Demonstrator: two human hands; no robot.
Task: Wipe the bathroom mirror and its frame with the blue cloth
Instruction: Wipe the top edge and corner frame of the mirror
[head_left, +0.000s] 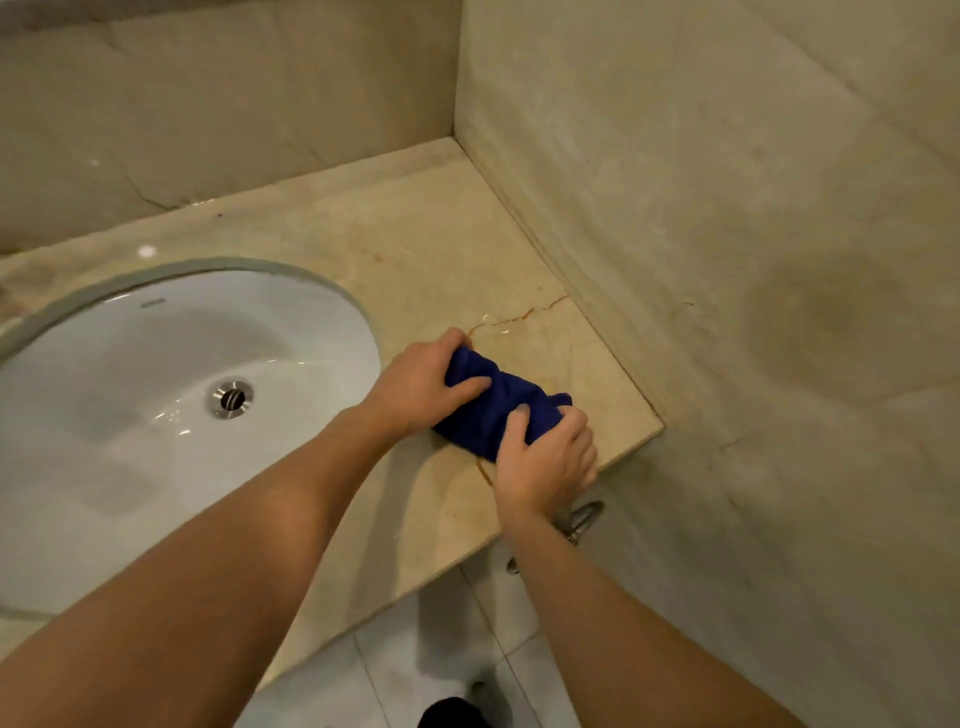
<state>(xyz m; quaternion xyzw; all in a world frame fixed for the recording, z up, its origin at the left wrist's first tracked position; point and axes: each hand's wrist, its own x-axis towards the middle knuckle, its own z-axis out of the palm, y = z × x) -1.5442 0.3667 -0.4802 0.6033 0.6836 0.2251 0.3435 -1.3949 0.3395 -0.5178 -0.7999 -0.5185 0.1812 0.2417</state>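
On the table, right of the sink: the blue cloth (498, 410) is bunched into a thick roll, lying on the marble close to the front edge, near the corner where the side wall (727, 260) comes in.

Left hand (421, 384): curled round the far end of the cloth, thumb laid across the top of it.

Right hand (545, 457): gripping the near end, fingers wrapped over the fabric, knuckles towards the table edge.

Step in hand: looks to me like gathering or folding the cloth before it goes anywhere near the glass. Could be a wring too, honestly can't tell from one shot.

Mirror and frame: not in view at all, the camera points down, so I'd guess none of the wiping has been started from here.

How to do it well: I'd fold it into a flat pad rather than leave it as a sausage, so a broad clean face meets the mirror. Keep one hand on it the whole way up so it doesn't unroll.

Watch out: there's a small wet patch (493, 319) on the table just beyond the cloth. Dragging the fabric through that probably means streaks later.

Sink (171, 374): white basin just left of the hands, some droplets near the drain (231, 397).

Below the table edge: a chrome fitting (582, 519) on the wall, partly hidden by the right wrist.
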